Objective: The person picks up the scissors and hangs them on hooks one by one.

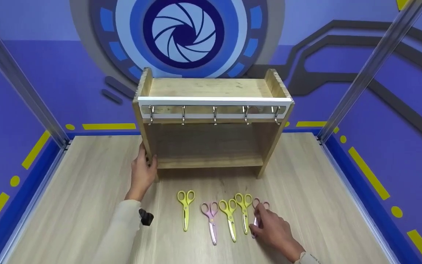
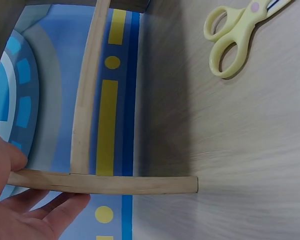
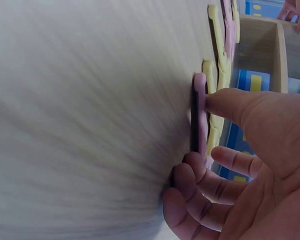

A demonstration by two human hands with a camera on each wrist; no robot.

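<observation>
My left hand (image 1: 143, 173) grips the left side panel of a small wooden shelf (image 1: 211, 164), the thumb on one face and the fingers on the other, as the left wrist view shows at the panel's edge (image 2: 135, 185). At the right end of a row of scissors, my right hand (image 1: 276, 228) pinches pink scissors (image 3: 201, 112) between thumb and fingers, low over the table. Part of their handles and blades is hidden by the fingers. Left of that hand lie three yellow scissors (image 1: 185, 207) and another pink pair (image 1: 212, 223), handles toward the shelf.
A white rail (image 1: 214, 99) with several metal hooks (image 1: 215, 115) runs across the shelf's upper front. Wood-grain table (image 1: 86, 205) spreads around it. Printed blue and purple walls with metal posts (image 1: 372, 69) enclose the back and sides.
</observation>
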